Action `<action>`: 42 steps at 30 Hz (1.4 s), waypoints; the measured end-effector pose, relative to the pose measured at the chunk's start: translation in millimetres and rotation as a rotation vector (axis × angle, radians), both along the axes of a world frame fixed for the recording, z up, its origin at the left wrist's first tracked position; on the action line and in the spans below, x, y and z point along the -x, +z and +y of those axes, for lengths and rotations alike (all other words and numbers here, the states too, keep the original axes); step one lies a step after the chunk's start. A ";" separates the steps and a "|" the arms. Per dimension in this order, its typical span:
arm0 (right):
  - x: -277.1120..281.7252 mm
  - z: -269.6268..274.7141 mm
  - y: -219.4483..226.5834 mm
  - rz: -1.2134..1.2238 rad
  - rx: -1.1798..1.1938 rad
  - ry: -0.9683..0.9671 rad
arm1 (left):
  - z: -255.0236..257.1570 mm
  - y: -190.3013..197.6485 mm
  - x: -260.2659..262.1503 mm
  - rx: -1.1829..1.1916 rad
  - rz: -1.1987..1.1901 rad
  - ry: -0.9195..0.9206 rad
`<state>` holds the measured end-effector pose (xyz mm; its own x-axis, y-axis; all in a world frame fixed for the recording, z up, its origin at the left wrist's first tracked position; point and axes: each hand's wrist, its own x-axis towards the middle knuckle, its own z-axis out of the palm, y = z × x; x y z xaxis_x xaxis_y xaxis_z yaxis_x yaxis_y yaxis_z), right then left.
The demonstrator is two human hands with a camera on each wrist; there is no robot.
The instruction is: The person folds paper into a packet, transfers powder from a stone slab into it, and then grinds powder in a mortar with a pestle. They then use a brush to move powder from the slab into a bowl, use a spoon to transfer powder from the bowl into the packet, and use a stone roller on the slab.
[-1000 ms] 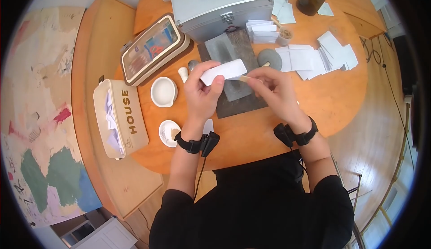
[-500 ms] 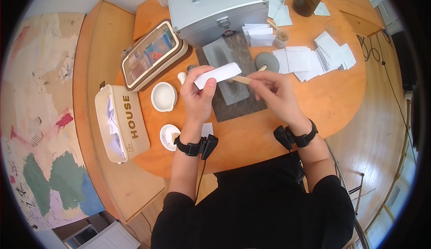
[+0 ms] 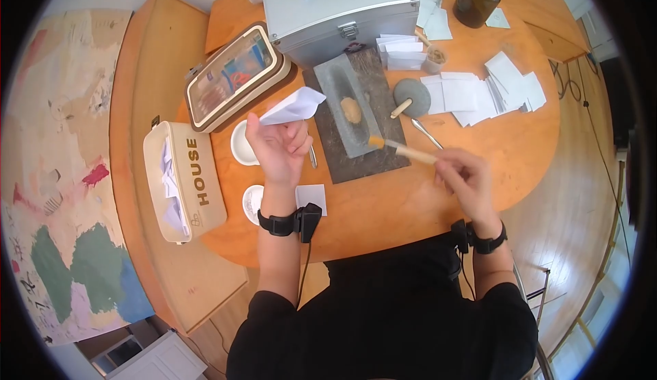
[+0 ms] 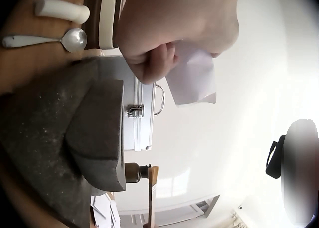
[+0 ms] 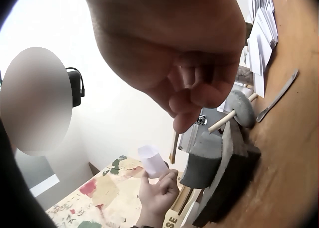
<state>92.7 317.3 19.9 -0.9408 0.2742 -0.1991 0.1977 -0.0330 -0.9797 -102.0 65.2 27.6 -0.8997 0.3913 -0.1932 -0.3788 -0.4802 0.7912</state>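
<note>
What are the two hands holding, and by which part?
The left hand grips a folded white paper by one end. The right hand pinches a brush by its wooden handle, well away from the bristles.

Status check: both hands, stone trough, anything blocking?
Left hand holding folded white paper. Right hand gripping brush, bristles by the stone trough. Tan powder in trough, nothing covering it from head view.

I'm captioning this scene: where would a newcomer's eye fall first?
Probably on the big silver case at the table's back. Before it, a grey stone trough with a tan heap sits on a dark slab, flanked by the left hand holding folded white paper and the right hand holding a brush. Far left, HOUSE marks a cream bin.
</note>
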 end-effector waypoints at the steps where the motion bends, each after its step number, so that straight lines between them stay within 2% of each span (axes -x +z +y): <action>1: -6.3 -1.8 -6.0 -0.020 -0.010 0.033 | -0.9 0.3 -0.8 -0.080 -0.092 -0.031; 4: -13.8 -7.2 -27.2 -0.047 -0.127 0.142 | -1.4 -5.3 -6.0 -0.264 -0.143 -0.130; 8: -9.4 -7.9 -28.0 -0.142 -0.344 0.267 | -1.3 -3.6 -8.8 -0.290 -0.058 -0.231; 11: -5.1 -6.8 -18.5 -0.118 -0.499 0.253 | -8.0 -4.4 -10.0 -0.308 -0.029 -0.300; 14: 0.0 -8.9 -0.6 -0.005 -0.318 0.223 | -7.5 -3.3 -19.1 -0.205 0.023 -0.367; 16: 10.6 -16.9 23.6 0.129 -0.258 0.231 | 2.1 -0.8 -34.0 -0.061 0.103 -0.412; 19: 36.0 -40.9 47.9 0.345 -0.247 0.240 | 12.9 -6.4 -64.3 0.048 0.066 -0.492; 21: 42.0 -43.0 43.4 0.440 -0.267 0.247 | 12.3 -15.0 -78.1 -0.063 -0.071 -0.617; 22: 45.0 -42.9 32.5 0.466 -0.285 0.249 | 9.8 -19.9 -82.5 -0.115 -0.137 -0.675; 23: 46.6 -43.9 27.2 0.492 -0.299 0.254 | 4.1 -24.3 -85.9 -0.008 -0.125 -0.707; 25: 46.2 -43.6 27.9 0.295 -0.036 0.267 | -12.6 -30.2 -87.8 0.208 -0.102 -0.761; 27: 50.0 -42.9 27.4 0.133 0.199 0.325 | -10.4 0.2 -79.0 0.260 -0.003 -0.640; 29: 52.2 -48.6 30.5 0.113 0.172 0.343 | -7.7 20.4 -79.2 0.267 0.007 -0.566; 31: 54.5 -54.9 32.0 0.114 0.108 0.289 | -8.9 14.3 -78.0 0.252 0.106 -0.551; 34: 56.4 -64.7 29.0 0.191 0.284 0.169 | -9.6 8.0 -77.8 0.232 0.216 -0.527; 37: 53.0 -54.9 22.8 0.197 0.214 0.305 | -10.0 8.4 -79.4 0.215 0.223 -0.501; 42: 53.8 -56.1 22.3 0.199 0.227 0.310 | -10.7 7.3 -76.4 0.244 0.287 -0.478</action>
